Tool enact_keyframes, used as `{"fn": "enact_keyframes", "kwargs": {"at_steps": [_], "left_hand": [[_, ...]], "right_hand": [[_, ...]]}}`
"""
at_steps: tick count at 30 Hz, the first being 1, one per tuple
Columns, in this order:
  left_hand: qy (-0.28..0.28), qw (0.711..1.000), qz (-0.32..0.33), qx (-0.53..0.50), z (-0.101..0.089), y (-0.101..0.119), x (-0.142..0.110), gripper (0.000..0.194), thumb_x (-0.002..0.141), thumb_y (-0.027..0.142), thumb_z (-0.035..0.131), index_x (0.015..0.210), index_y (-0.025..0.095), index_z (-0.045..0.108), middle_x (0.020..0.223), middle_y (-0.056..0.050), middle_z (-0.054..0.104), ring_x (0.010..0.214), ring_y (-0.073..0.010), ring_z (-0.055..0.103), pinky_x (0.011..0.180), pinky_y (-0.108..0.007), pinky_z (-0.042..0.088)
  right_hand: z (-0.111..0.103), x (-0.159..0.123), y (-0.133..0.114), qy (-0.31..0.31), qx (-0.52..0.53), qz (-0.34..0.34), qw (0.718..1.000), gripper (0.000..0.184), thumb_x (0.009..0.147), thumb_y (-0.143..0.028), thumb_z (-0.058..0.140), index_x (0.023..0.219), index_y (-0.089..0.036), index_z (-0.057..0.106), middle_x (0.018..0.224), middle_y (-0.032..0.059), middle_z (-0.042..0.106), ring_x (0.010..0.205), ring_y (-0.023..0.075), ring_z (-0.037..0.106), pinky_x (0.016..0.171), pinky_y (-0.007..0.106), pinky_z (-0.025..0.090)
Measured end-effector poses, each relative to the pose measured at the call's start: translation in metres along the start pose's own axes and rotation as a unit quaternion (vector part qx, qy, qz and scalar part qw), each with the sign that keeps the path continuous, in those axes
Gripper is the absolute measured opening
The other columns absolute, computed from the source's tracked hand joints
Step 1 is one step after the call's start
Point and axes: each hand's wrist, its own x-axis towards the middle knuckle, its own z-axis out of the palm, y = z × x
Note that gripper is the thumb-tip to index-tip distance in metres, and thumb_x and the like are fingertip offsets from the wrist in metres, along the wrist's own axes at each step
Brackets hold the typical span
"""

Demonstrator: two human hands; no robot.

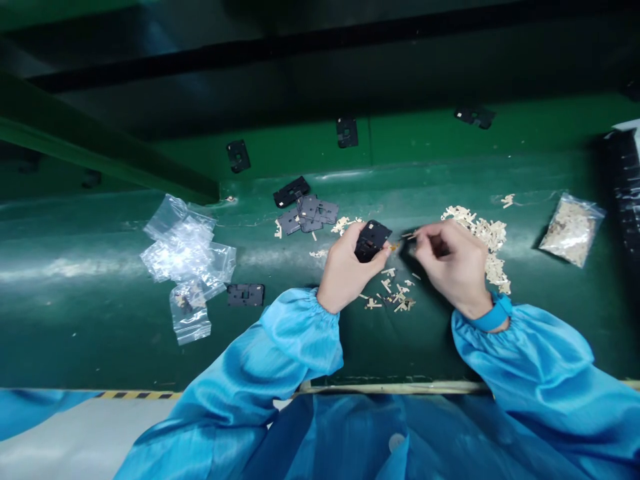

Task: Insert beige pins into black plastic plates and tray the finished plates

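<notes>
My left hand [345, 270] is closed around a black plastic plate [373, 240] with cut-outs, raised over the green table and tilted. A small orange bit [393, 247] shows by its thumb tip. Just to the right, my right hand [453, 263] has thumb and forefinger pinched on a small slender piece [409, 235], too small to make out fully. Its tip points toward the plate, with a gap between them. Below and between the hands lie loose beige pieces [400, 297]. A larger heap of the same beige pieces [487, 233] sits beside and behind my right hand.
Black plates [313, 212] lie stacked behind my left hand; another plate [245, 295] lies to its left. Several clear zip bags [185, 247] are piled at left. A bag of beige pieces [573, 230] lies at right. More plates [347, 132] rest along the back.
</notes>
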Motion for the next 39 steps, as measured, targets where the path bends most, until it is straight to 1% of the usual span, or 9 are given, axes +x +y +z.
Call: {"fn": "enact_keyframes", "kwargs": {"at_steps": [6, 10, 14, 17, 22, 27, 30, 33, 39], "left_hand": [[0.048, 0.964, 0.220, 0.139, -0.013, -0.007, -0.003, 0.024, 0.094, 0.028, 0.072, 0.117, 0.022, 0.068, 0.103, -0.002, 0.079, 0.087, -0.0130, 0.076, 0.082, -0.023, 0.060], [0.058, 0.927, 0.325, 0.180, -0.018, -0.006, -0.003, 0.025, 0.090, 0.033, 0.077, 0.112, 0.022, 0.071, 0.101, -0.002, 0.080, 0.090, -0.0126, 0.077, 0.085, -0.021, 0.060], [0.063, 0.917, 0.347, 0.186, -0.018, -0.005, -0.002, 0.027, 0.088, 0.039, 0.077, 0.110, 0.023, 0.072, 0.100, -0.001, 0.081, 0.089, -0.0127, 0.077, 0.082, -0.021, 0.061], [0.062, 0.915, 0.359, 0.173, -0.018, -0.004, -0.001, 0.030, 0.086, 0.039, 0.079, 0.109, 0.022, 0.072, 0.099, -0.001, 0.081, 0.089, -0.0121, 0.077, 0.081, -0.019, 0.061], [0.058, 0.918, 0.355, 0.166, -0.017, -0.003, -0.002, 0.029, 0.085, 0.039, 0.079, 0.108, 0.022, 0.072, 0.098, -0.002, 0.081, 0.090, -0.0128, 0.077, 0.082, -0.020, 0.061], [0.028, 0.964, 0.251, 0.085, -0.016, -0.003, -0.005, 0.037, 0.084, 0.044, 0.081, 0.113, 0.023, 0.069, 0.102, -0.004, 0.079, 0.083, -0.0133, 0.074, 0.080, -0.024, 0.060], [-0.042, 0.995, 0.057, -0.070, -0.012, -0.003, -0.003, 0.039, 0.096, 0.052, 0.064, 0.120, 0.022, 0.062, 0.106, -0.007, 0.077, 0.071, -0.0119, 0.070, 0.068, -0.026, 0.059], [-0.113, 0.962, -0.073, -0.235, -0.008, -0.003, 0.000, 0.037, 0.103, 0.050, 0.048, 0.122, 0.020, 0.060, 0.117, -0.012, 0.074, 0.077, -0.0154, 0.073, 0.062, -0.027, 0.059], [-0.152, 0.957, -0.093, -0.229, -0.012, 0.000, 0.003, 0.034, 0.103, 0.042, 0.049, 0.121, 0.017, 0.065, 0.111, -0.012, 0.075, 0.083, -0.0173, 0.073, 0.068, -0.030, 0.061]], "right_hand": [[-0.010, 0.011, 0.011, -0.028, -0.091, 0.001, 0.995, 0.017, 0.095, -0.024, 0.062, 0.080, -0.020, 0.067, 0.071, 0.0034, 0.060, 0.065, 0.0174, 0.055, 0.062, 0.032, 0.042], [-0.014, 0.010, -0.001, -0.098, 0.082, 0.090, 0.988, 0.015, 0.096, -0.030, 0.065, 0.103, -0.020, 0.073, 0.089, 0.0059, 0.068, 0.068, 0.0156, 0.056, 0.063, 0.031, 0.045], [-0.017, 0.010, -0.014, -0.294, 0.374, 0.294, 0.829, 0.035, 0.094, -0.050, 0.068, 0.084, -0.017, 0.073, 0.070, 0.0015, 0.063, 0.049, 0.0075, 0.040, 0.045, 0.024, 0.027], [-0.016, 0.010, -0.016, -0.323, 0.492, 0.381, 0.713, 0.036, 0.089, -0.049, 0.075, 0.080, -0.015, 0.071, 0.072, 0.0006, 0.063, 0.044, 0.0029, 0.032, 0.042, 0.023, 0.017], [-0.012, 0.007, -0.014, -0.326, 0.537, 0.418, 0.657, 0.025, 0.082, -0.035, 0.083, 0.080, -0.014, 0.070, 0.070, -0.0003, 0.063, 0.043, 0.0014, 0.034, 0.041, 0.022, 0.015], [-0.011, 0.007, -0.016, -0.300, 0.540, 0.414, 0.669, 0.020, 0.077, -0.029, 0.084, 0.079, -0.015, 0.070, 0.059, -0.0053, 0.053, 0.043, 0.0023, 0.032, 0.042, 0.021, 0.016], [-0.011, 0.010, -0.017, -0.215, 0.508, 0.400, 0.732, 0.017, 0.075, -0.026, 0.082, 0.074, -0.015, 0.069, 0.059, -0.0049, 0.053, 0.044, 0.0029, 0.035, 0.043, 0.021, 0.019], [-0.008, 0.012, -0.015, -0.147, 0.459, 0.382, 0.789, 0.013, 0.070, -0.022, 0.080, 0.070, -0.016, 0.068, 0.061, -0.0043, 0.055, 0.045, 0.0042, 0.037, 0.042, 0.021, 0.022], [-0.004, 0.010, -0.011, -0.119, 0.435, 0.358, 0.818, 0.006, 0.071, -0.017, 0.073, 0.071, -0.017, 0.068, 0.057, -0.0058, 0.051, 0.045, 0.0051, 0.038, 0.042, 0.021, 0.024]]}}
